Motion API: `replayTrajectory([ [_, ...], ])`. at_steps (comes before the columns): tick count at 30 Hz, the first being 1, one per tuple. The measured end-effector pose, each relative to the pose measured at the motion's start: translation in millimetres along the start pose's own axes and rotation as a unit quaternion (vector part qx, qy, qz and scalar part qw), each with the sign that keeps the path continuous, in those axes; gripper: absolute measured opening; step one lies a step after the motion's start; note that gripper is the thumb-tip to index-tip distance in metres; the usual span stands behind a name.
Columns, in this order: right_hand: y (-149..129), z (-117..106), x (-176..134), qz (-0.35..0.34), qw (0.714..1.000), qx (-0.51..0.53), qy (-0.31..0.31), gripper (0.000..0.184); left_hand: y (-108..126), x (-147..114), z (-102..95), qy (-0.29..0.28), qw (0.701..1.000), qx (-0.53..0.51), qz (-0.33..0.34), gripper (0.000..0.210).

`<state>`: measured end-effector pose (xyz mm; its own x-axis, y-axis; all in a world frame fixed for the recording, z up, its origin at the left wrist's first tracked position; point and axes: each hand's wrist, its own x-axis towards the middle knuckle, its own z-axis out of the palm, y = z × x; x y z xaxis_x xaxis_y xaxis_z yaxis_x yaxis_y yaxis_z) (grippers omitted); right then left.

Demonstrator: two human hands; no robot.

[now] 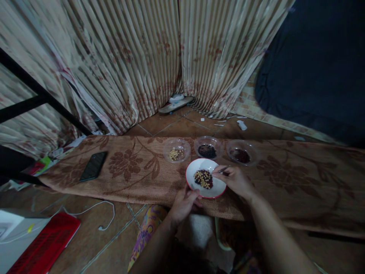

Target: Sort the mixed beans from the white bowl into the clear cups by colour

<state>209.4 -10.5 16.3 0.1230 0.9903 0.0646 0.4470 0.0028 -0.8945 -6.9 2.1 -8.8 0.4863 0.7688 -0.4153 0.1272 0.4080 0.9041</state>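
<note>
A white bowl with a red rim point(218, 189) stands at the front edge of the cloth-covered bench, with mixed beans point(203, 179), yellow and dark, heaped inside. My left hand point(184, 202) grips its near-left rim, thumb over the edge. Over the bowl's right side, my right hand point(232, 179) pinches thin metal tweezers point(222, 169); their tips are too small to make out. Just behind stand three clear plastic bowls: the left bowl point(184, 145) with yellow beans, the middle bowl point(208, 140) with black beans, the right bowl point(252, 153) with dark red beans.
A brown floral cloth point(137, 190) covers the long bench. On its left part lies a dark phone point(93, 166). Behind the bench, a skateboard point(176, 105) rests on the tiles by the striped curtains point(137, 57). A white cable point(110, 203) and a red box point(45, 243) are at lower left.
</note>
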Motion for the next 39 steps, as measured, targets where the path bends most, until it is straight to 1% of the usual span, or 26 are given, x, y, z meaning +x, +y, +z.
replayTrajectory([
  [9,-0.1,-1.8,-1.2,-0.004,1.000,-0.012,-0.006,0.026,1.9,0.1,0.3,-0.002,1.000,0.005,0.001,0.042],
  [12,0.9,-1.8,-0.3,-0.011,1.000,-0.001,-0.008,0.026,1.8,-0.5,0.6,0.003,1.000,0.000,-0.001,0.042],
  [19,-1.3,-1.2,-0.8,-0.007,0.999,0.042,0.022,0.024,-1.6,1.1,-0.2,0.001,1.000,-0.008,-0.003,0.043],
  [21,-5.8,-2.7,-0.9,-0.011,0.997,0.055,0.050,0.023,-2.0,1.4,-0.4,0.000,1.000,-0.010,-0.003,0.043],
  [23,-10.3,-5.1,1.3,-0.017,0.993,0.068,0.098,0.022,-2.4,1.6,-0.6,0.003,1.000,-0.008,-0.001,0.042],
  [25,-12.5,-8.3,7.5,-0.028,0.983,0.077,0.162,0.020,-3.2,2.0,-1.0,0.000,1.000,-0.002,0.005,0.040],
  [28,-9.1,-13.7,24.0,-0.040,0.957,0.077,0.277,0.020,-4.7,2.7,-2.4,-0.006,1.000,0.005,0.014,0.040],
  [30,-3.8,-16.7,36.3,-0.033,0.942,0.073,0.327,0.021,-5.3,3.0,-3.4,-0.009,1.000,0.009,0.014,0.041],
  [33,2.4,-18.0,48.6,-0.027,0.934,0.065,0.349,0.023,-4.7,2.8,-4.1,-0.007,1.000,0.014,0.014,0.042],
  [36,0.9,-15.9,48.5,-0.039,0.928,0.077,0.363,0.022,-3.6,2.2,-3.2,-0.002,1.000,0.015,0.016,0.041],
  [38,-4.0,-14.4,41.7,-0.044,0.929,0.102,0.354,0.021,-3.2,2.0,-2.2,0.001,1.000,0.014,0.016,0.040],
  [39,-6.8,-13.8,36.7,-0.044,0.934,0.114,0.335,0.020,-3.2,2.0,-1.7,0.001,1.000,0.013,0.016,0.040],
])
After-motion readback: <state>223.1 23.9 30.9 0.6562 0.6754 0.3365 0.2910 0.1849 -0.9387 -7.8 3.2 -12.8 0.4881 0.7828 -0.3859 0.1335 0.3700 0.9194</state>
